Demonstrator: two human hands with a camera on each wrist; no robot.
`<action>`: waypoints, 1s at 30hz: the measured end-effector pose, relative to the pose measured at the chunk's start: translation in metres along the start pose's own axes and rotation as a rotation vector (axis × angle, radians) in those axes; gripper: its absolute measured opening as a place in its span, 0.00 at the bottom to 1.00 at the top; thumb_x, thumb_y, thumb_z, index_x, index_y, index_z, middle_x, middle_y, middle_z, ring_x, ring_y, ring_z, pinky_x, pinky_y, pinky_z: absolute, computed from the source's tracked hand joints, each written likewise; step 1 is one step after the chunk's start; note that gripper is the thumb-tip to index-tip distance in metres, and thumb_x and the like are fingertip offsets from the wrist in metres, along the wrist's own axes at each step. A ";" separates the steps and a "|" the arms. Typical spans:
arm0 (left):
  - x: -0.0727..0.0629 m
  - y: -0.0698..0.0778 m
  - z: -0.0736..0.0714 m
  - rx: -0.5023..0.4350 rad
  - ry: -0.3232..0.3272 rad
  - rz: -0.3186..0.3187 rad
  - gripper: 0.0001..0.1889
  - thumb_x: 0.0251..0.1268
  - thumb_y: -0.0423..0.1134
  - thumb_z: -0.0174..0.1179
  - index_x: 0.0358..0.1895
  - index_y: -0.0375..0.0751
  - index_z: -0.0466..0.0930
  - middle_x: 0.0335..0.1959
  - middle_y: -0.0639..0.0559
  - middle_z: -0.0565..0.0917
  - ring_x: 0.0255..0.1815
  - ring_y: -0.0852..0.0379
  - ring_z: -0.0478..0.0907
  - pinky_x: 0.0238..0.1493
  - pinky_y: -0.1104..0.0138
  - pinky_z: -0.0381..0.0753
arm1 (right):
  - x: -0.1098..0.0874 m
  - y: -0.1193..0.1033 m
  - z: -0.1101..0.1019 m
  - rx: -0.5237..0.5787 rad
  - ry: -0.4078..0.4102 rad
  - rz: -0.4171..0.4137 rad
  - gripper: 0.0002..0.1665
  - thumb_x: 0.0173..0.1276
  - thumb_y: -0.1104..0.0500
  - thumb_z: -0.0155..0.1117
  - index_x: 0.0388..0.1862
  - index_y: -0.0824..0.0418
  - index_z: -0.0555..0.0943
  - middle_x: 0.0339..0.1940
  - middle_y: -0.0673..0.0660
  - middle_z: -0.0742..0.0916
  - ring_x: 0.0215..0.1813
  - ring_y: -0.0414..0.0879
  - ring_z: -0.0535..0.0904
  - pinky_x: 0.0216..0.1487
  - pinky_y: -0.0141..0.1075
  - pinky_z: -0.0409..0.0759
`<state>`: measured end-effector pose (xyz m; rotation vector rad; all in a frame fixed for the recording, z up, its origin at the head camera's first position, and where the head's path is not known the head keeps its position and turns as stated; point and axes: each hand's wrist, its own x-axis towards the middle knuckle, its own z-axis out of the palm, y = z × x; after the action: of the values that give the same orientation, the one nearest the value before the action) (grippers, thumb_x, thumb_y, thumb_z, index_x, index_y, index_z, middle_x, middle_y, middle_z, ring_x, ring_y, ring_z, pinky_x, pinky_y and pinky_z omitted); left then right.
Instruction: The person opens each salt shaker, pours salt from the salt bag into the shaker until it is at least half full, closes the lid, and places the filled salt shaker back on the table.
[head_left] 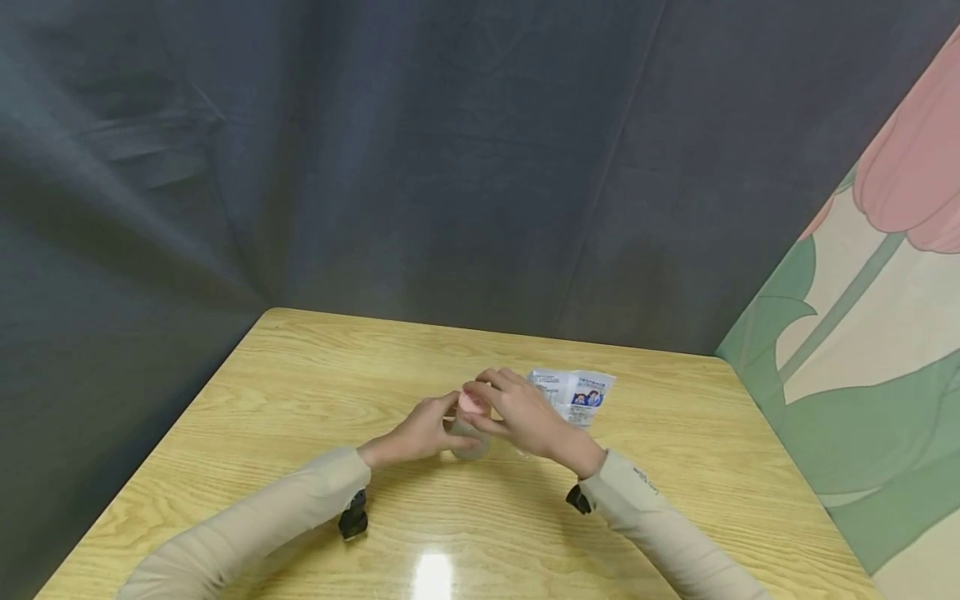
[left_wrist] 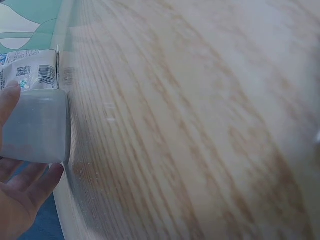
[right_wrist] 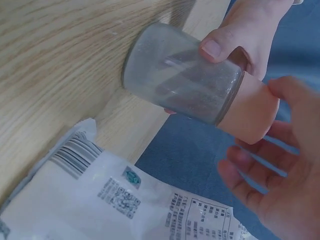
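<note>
A clear glass jar (right_wrist: 175, 75) with a pink lid (right_wrist: 250, 107) stands on the wooden table. In the head view my left hand (head_left: 422, 430) grips the jar's glass body from the left. Its thumb lies along the near side of the glass in the right wrist view. My right hand (head_left: 531, 417) reaches over from the right and holds the pink lid between thumb and fingers, its lower fingers curled beside the lid. Part of the jar (left_wrist: 37, 125) shows at the edge of the left wrist view, with left fingers (left_wrist: 45, 185) at its side.
Just right of the jar, behind my right hand, is a white printed packet (head_left: 555, 387) with a barcode and a blue picture. The wooden table (head_left: 675, 467) runs back to a dark curtain (head_left: 480, 167). A wall with painted tulips (head_left: 862, 375) borders the right side.
</note>
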<state>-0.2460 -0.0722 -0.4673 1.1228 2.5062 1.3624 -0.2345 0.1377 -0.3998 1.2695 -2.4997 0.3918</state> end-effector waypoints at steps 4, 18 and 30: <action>0.000 -0.001 0.001 0.009 0.003 0.032 0.38 0.62 0.43 0.70 0.72 0.37 0.64 0.63 0.45 0.77 0.58 0.49 0.78 0.52 0.65 0.82 | 0.000 0.000 0.000 0.009 0.011 -0.058 0.20 0.70 0.54 0.66 0.57 0.61 0.82 0.54 0.55 0.83 0.53 0.48 0.78 0.51 0.41 0.81; 0.002 -0.001 0.000 0.004 -0.003 -0.024 0.37 0.61 0.44 0.72 0.71 0.42 0.66 0.62 0.51 0.78 0.57 0.54 0.78 0.50 0.67 0.81 | -0.001 0.000 0.001 0.007 -0.011 0.032 0.27 0.71 0.47 0.65 0.59 0.64 0.79 0.53 0.57 0.81 0.52 0.49 0.78 0.49 0.42 0.81; 0.002 -0.006 0.001 0.015 -0.010 -0.020 0.39 0.60 0.46 0.72 0.72 0.41 0.64 0.63 0.51 0.77 0.58 0.55 0.77 0.52 0.68 0.80 | 0.000 -0.004 -0.002 -0.001 -0.024 -0.009 0.25 0.70 0.51 0.66 0.61 0.62 0.79 0.58 0.57 0.82 0.55 0.49 0.78 0.48 0.42 0.83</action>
<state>-0.2507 -0.0721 -0.4721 1.1013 2.5178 1.3324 -0.2314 0.1362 -0.3979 1.2918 -2.5132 0.3752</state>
